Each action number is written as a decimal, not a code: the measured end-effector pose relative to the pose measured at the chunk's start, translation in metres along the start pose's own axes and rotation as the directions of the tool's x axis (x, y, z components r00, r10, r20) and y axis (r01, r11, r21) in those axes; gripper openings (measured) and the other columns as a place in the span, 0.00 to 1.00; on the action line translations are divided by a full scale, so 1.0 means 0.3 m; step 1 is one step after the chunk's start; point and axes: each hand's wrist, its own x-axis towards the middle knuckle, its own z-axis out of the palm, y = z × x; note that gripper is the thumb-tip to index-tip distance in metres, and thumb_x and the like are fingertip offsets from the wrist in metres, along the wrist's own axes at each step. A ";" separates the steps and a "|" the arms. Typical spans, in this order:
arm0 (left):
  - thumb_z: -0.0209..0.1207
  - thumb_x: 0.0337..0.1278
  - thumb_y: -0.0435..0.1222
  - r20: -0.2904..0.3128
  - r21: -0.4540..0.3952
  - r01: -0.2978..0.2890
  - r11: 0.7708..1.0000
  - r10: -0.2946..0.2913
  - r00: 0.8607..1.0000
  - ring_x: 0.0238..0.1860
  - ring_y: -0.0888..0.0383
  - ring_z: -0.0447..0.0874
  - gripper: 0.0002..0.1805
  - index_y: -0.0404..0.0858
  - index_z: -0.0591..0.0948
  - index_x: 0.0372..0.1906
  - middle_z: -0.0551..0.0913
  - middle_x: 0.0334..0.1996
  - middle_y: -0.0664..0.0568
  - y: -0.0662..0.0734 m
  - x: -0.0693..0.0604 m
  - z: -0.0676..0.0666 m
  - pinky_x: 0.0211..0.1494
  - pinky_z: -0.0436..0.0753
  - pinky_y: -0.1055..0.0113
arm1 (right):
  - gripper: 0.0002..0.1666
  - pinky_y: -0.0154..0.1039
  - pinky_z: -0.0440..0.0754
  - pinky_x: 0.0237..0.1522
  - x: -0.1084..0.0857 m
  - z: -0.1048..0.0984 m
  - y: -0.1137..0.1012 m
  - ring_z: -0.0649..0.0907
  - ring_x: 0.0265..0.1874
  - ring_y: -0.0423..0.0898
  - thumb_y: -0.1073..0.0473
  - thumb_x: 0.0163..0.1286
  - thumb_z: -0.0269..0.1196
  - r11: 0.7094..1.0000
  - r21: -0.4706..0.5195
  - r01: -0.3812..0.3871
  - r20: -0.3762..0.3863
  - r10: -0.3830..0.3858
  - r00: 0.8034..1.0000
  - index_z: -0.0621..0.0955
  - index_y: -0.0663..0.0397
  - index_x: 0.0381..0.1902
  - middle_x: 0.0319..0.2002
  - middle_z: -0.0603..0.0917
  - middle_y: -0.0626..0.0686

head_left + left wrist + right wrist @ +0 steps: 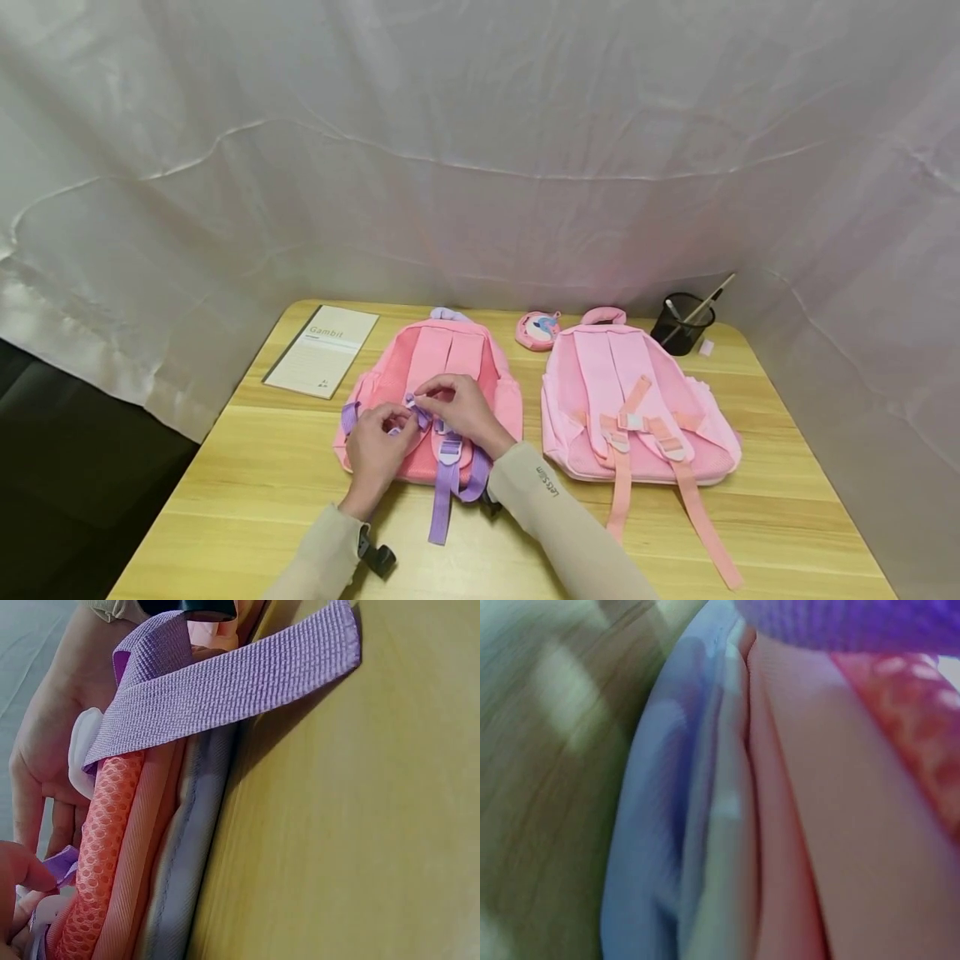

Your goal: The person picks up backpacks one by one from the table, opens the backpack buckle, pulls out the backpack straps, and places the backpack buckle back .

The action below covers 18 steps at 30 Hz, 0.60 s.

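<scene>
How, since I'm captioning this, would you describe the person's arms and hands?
The left hand and right hand are ungloved. The left sleeve and right sleeve are beige, the right one lettered "Let's Slim". A black device sits at the left wrist; a dark piece shows by the right cuff.

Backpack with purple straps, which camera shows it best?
The head view: almost the whole backpack shows, partly behind the left hand and right hand. The left wrist view has one side and a purple strap close up; the right wrist, mostly a blurred side.
</scene>
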 end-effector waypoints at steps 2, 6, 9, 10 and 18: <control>0.74 0.49 0.40 0.003 0.003 -0.005 1.000 0.005 1.000 0.31 0.56 0.77 0.04 0.49 0.88 0.27 0.84 0.23 0.57 -0.002 -0.001 0.002 0.38 0.69 0.62 | 0.04 0.36 0.79 0.47 0.000 0.001 0.001 0.83 0.40 0.37 0.56 0.67 0.73 1.000 0.006 0.003 -0.002 -0.003 1.000 0.91 0.44 0.40 0.40 0.92 0.42; 0.75 0.47 0.40 0.002 0.015 -0.017 1.000 0.017 1.000 0.30 0.56 0.77 0.05 0.49 0.88 0.26 0.85 0.23 0.57 -0.007 -0.003 0.004 0.37 0.68 0.62 | 0.04 0.33 0.79 0.44 -0.002 0.000 -0.002 0.83 0.38 0.36 0.57 0.67 0.73 1.000 0.020 0.002 -0.002 -0.002 1.000 0.91 0.45 0.40 0.40 0.92 0.43; 0.75 0.46 0.40 0.001 0.022 -0.027 0.999 0.027 1.000 0.30 0.57 0.76 0.05 0.49 0.88 0.26 0.85 0.23 0.58 -0.007 -0.006 0.004 0.36 0.68 0.62 | 0.04 0.32 0.79 0.43 -0.003 -0.001 -0.005 0.83 0.37 0.36 0.56 0.67 0.73 1.000 0.028 -0.004 -0.002 0.004 1.000 0.91 0.45 0.40 0.40 0.92 0.43; 0.75 0.46 0.40 0.000 0.024 -0.030 0.999 0.030 1.000 0.30 0.57 0.76 0.05 0.49 0.88 0.26 0.85 0.23 0.58 -0.007 -0.006 0.004 0.36 0.68 0.62 | 0.04 0.32 0.79 0.43 -0.003 -0.002 -0.006 0.83 0.37 0.36 0.56 0.67 0.73 1.000 0.030 -0.004 -0.002 0.004 1.000 0.91 0.45 0.40 0.40 0.92 0.43; 0.75 0.45 0.40 -0.004 0.041 -0.049 0.998 0.049 0.999 0.30 0.56 0.76 0.05 0.49 0.88 0.25 0.85 0.23 0.57 -0.007 -0.006 0.007 0.36 0.68 0.61 | 0.04 0.33 0.80 0.44 -0.002 -0.002 -0.003 0.84 0.37 0.37 0.57 0.67 0.73 0.999 0.034 -0.008 -0.006 0.008 1.000 0.91 0.45 0.39 0.39 0.92 0.43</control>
